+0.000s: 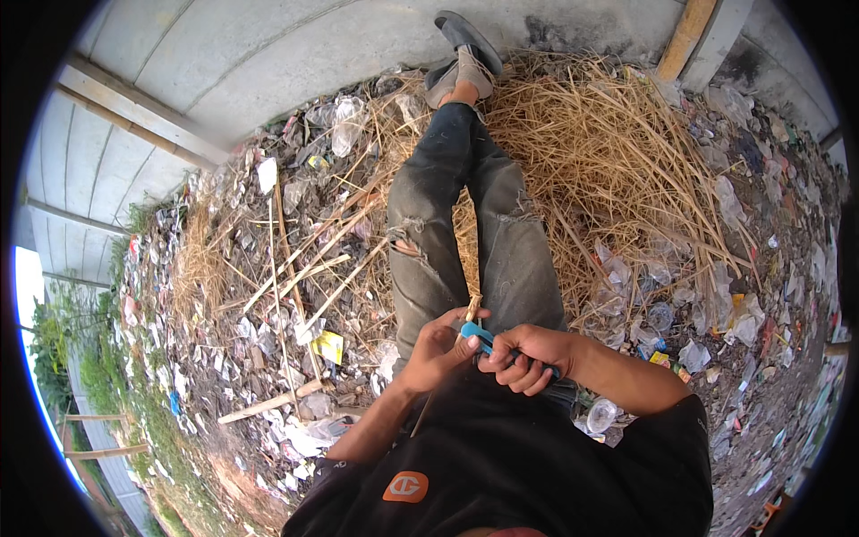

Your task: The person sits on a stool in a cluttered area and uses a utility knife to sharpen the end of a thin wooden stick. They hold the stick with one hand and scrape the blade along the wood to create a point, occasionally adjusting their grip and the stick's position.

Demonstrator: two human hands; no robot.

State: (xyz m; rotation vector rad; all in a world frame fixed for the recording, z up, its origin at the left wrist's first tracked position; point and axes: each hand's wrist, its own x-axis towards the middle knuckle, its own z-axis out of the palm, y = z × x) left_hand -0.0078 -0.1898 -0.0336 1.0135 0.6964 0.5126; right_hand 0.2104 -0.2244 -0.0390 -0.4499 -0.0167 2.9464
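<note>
My right hand [528, 356] is wrapped round a blue-handled tool [474, 333] that looks like a cutter; its blade does not show clearly. Close against it, my left hand [438, 349] pinches a thin bamboo strip [473, 310], with the thumb resting at the front end of the blue tool. The strip sticks out beyond my fingers between my thighs, and a thin length runs back below my left hand toward my shirt. Both hands meet over my lap, above my stretched-out legs [514, 242] in torn dark trousers.
A big heap of straw-like shavings [617, 152] lies right of my legs. Several loose bamboo strips [282, 286] and a thicker bamboo piece [273, 403] lie on littered ground at the left. A grey panel wall [295, 63] and a bamboo post [687, 40] stand beyond my feet.
</note>
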